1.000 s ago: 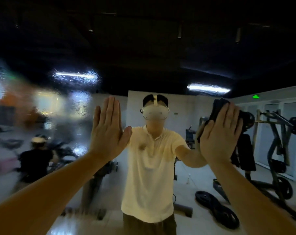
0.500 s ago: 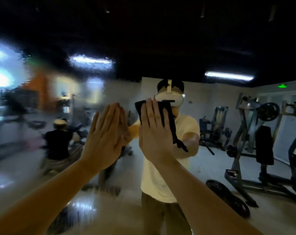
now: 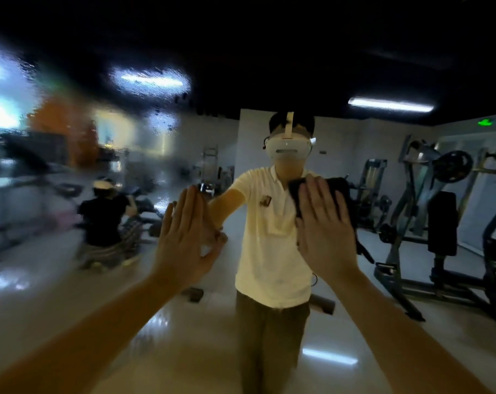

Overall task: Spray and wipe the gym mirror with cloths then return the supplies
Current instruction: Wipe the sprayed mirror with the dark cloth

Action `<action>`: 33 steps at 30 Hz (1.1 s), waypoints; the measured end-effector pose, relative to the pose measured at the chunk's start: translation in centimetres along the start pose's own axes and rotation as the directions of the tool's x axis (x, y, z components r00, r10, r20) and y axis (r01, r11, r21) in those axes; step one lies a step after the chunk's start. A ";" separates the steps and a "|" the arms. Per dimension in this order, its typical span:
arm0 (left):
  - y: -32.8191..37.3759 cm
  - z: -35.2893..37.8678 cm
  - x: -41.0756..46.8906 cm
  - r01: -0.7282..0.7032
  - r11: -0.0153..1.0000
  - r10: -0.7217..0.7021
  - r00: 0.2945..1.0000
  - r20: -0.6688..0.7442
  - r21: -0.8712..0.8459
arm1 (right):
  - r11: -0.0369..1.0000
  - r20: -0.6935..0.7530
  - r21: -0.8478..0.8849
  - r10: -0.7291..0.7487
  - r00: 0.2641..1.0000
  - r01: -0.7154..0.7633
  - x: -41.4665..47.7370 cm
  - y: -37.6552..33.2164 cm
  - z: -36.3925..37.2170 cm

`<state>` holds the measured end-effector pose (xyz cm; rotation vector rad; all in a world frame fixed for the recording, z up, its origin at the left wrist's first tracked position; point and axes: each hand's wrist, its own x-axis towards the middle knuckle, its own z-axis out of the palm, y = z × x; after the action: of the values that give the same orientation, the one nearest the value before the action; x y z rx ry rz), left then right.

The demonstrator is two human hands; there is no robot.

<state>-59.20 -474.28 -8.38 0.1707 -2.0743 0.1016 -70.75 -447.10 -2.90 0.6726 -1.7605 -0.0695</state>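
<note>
Mid-wipe: flat right hand [image 3: 323, 228] presses the cloth [image 3: 338, 191] on the mirror [image 3: 70, 172], left hand [image 3: 184, 231] flat and bare; I'd do the wet left side next.

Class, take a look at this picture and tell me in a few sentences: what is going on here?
A person stands at a gym mirror, wiping it. The right hand presses a dark cloth flat against the glass with straight fingers. The left hand lies open on the mirror beside it, holding nothing. The left part of the glass is wet and blurred with droplets; the right part reflects clearly.
</note>
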 end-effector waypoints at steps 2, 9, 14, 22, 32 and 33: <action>0.4 0.0 0.0 0.008 1.000 -0.008 1.000 0.014 0.009 | 0.994 -0.001 0.045 0.103 0.995 -0.103 -1.9 2.6 0.2; 0.1 -0.7 -0.1 -0.021 0.998 0.016 0.998 0.067 0.064 | 0.840 -0.061 0.227 0.518 0.853 -0.493 -7.5 3.2 1.7; -0.1 -0.5 -0.2 -0.011 0.999 0.007 0.996 0.086 0.044 | 0.801 -0.024 0.270 0.561 0.828 -0.535 -7.9 -1.3 2.4; -1.7 0.1 0.0 -0.090 0.995 0.084 0.992 0.097 0.052 | 0.917 -0.044 0.236 0.341 0.939 -0.322 -6.3 -10.2 4.0; -11.9 0.4 -6.5 -0.173 0.985 0.173 0.985 0.003 -0.008 | 0.926 -0.053 0.295 0.261 0.964 -0.234 0.3 -25.5 4.0; -12.7 0.7 -7.1 -0.166 0.986 0.166 0.986 0.009 -0.015 | 0.925 -0.025 0.309 0.241 0.970 -0.222 0.6 -26.8 3.9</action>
<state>-54.31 -486.31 -14.91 -0.0113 -2.0969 0.1879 -63.61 -470.82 -13.88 0.6728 -1.7953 0.3899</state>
